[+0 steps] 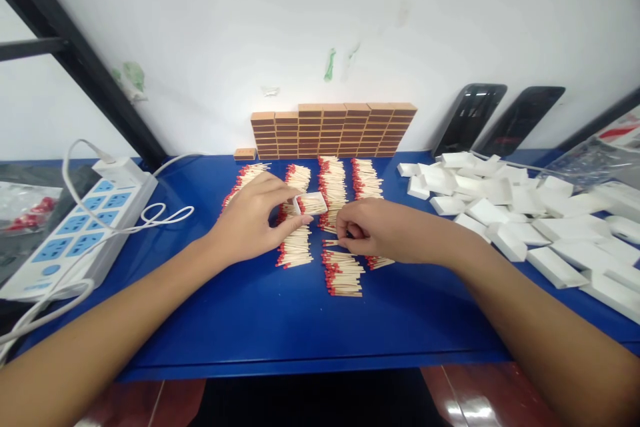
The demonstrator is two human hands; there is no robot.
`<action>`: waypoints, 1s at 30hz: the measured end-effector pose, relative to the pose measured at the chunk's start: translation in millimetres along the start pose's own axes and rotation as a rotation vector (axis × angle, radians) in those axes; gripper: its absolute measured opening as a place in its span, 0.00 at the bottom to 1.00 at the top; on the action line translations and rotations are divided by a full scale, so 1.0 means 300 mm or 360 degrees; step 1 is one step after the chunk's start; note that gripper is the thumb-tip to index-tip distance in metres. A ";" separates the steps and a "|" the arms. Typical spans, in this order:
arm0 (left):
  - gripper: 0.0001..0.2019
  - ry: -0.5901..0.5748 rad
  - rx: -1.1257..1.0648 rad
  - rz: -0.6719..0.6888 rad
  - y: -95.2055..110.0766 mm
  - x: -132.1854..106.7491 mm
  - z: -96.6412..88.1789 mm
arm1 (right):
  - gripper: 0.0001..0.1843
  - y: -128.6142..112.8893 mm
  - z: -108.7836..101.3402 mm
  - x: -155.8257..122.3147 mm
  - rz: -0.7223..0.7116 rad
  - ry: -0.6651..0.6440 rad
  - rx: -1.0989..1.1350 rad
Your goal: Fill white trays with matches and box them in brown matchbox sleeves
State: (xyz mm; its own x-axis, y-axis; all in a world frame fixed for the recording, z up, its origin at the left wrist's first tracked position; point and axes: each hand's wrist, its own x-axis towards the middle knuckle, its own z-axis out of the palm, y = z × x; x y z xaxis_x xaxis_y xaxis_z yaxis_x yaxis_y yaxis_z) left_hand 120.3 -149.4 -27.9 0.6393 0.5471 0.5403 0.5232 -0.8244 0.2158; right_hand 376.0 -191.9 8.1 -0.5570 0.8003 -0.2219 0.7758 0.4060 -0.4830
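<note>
My left hand (255, 217) grips a small white matchbox tray (311, 203) partly filled with matches, held just above the rows of red-tipped matches (333, 190) laid out on the blue table (260, 313). To its right, my right hand (373, 230) is closed in a pinch on a few matches at the top of a match pile (343, 272). Both hands hover over the middle of the table.
A stack of brown matchbox sleeves (333, 130) stands against the white wall. Several white empty trays (520, 213) lie heaped at the right. A white and blue power strip (80, 227) with cables lies at the left. Two dark objects (495, 117) lean on the wall.
</note>
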 end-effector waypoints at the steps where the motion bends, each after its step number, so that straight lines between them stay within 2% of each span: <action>1: 0.17 -0.0001 0.0001 -0.0002 0.000 0.000 0.000 | 0.08 0.001 0.000 0.000 -0.0002 -0.0002 -0.0002; 12: 0.17 -0.0004 0.0018 0.0017 -0.003 -0.001 -0.002 | 0.07 -0.004 -0.009 0.001 0.0062 -0.0024 -0.0026; 30: 0.18 0.0026 0.0012 0.0046 -0.003 -0.004 0.002 | 0.08 -0.010 -0.008 0.001 0.0028 -0.0007 -0.0067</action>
State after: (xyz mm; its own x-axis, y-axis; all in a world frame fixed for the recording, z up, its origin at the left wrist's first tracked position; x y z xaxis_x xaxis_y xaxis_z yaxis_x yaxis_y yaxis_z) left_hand 119.4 -149.0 -29.2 0.6448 0.5206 0.5596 0.5091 -0.8386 0.1936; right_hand 374.1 -191.8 11.4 -0.5445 0.8055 -0.2338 0.7971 0.4102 -0.4432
